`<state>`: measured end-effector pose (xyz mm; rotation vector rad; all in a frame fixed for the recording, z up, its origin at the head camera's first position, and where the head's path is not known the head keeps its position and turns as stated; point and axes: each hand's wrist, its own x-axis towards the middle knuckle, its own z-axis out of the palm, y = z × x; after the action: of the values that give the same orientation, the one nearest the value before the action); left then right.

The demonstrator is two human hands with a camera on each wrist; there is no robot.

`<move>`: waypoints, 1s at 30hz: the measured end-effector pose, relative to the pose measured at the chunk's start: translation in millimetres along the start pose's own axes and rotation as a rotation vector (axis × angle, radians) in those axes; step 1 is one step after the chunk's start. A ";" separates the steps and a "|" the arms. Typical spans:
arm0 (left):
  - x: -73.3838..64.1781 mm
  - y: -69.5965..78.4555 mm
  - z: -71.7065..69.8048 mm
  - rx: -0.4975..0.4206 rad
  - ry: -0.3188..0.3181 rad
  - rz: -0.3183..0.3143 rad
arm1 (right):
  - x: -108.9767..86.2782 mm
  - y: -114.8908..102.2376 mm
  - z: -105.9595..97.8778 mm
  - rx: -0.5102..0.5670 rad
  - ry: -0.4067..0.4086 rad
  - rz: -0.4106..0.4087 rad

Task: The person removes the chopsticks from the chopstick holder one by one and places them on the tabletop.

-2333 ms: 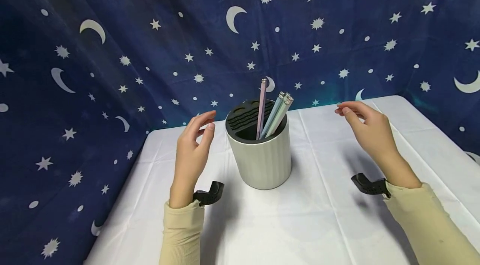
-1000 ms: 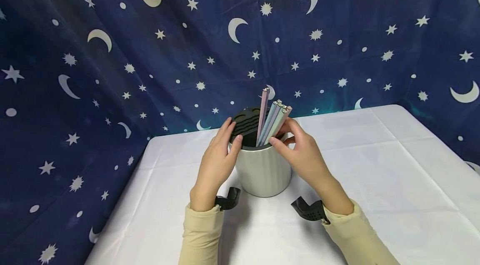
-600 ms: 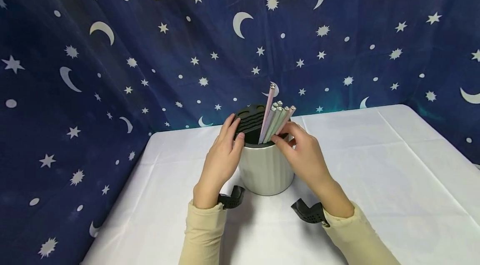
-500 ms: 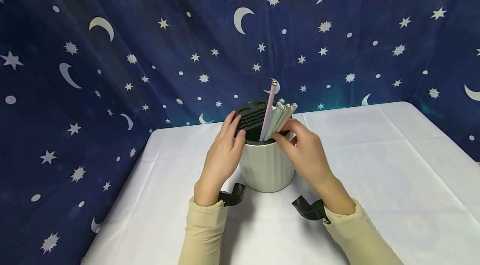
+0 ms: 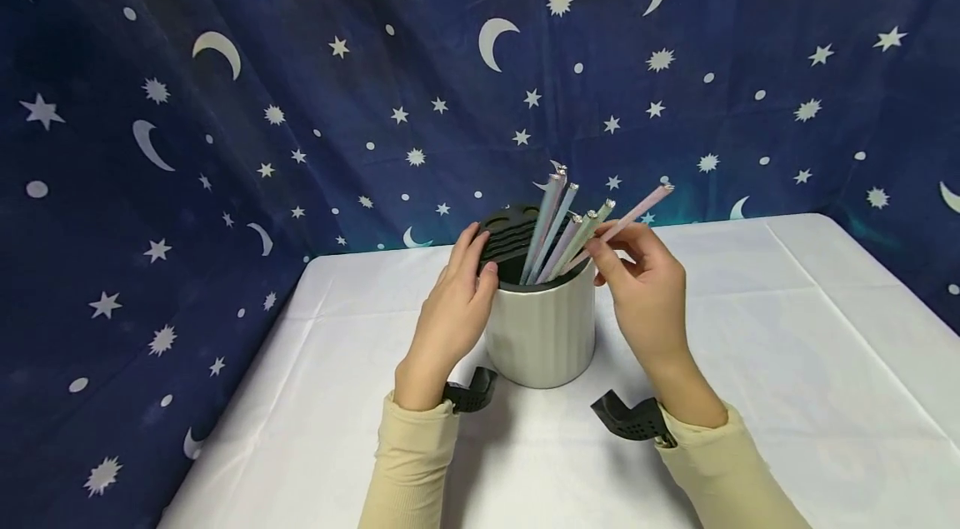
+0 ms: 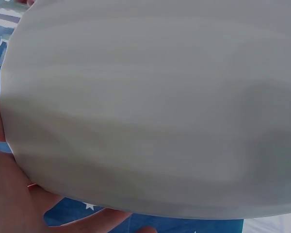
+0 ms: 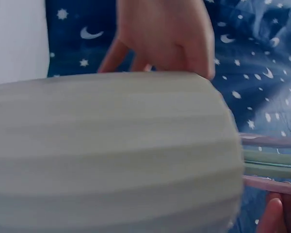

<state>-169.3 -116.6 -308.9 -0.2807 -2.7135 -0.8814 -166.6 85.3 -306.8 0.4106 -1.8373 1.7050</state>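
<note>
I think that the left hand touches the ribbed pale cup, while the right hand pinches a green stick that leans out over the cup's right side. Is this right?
Not quite: the colour is wrong. The head view shows the right hand pinching a pink stick, leaning out over the cup's right side, while the left hand touches the cup.

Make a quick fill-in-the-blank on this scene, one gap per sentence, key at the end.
1. The right grip pinches a ____ stick.
2. Holding no stick, the ____ grip rests against the holder.
3. The tablecloth is plain ____.
4. The blue backdrop shows stars, dots and crescent ____.

Missing words: pink; left; white; moons.
</note>
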 end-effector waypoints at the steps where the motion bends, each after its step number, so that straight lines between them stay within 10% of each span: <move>1: 0.3 -0.2 0.3 -0.002 -0.003 -0.006 | 1.1 -2.8 -2.4 0.017 0.015 -0.010; 10: 2.3 -2.0 0.0 -0.011 0.000 -0.004 | 14.3 2.3 -31.0 0.135 0.120 -0.074; 22: 1.8 -2.1 0.2 -0.027 -0.001 0.010 | 28.0 26.0 -64.7 0.675 0.300 -0.017; 30: 2.0 -2.8 0.7 -0.033 -0.006 0.013 | 31.0 38.6 -69.3 0.787 0.334 -0.001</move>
<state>-172.1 -118.3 -310.3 -0.3077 -2.7021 -0.9240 -198.9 163.2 -318.5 0.3944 -0.8825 2.2881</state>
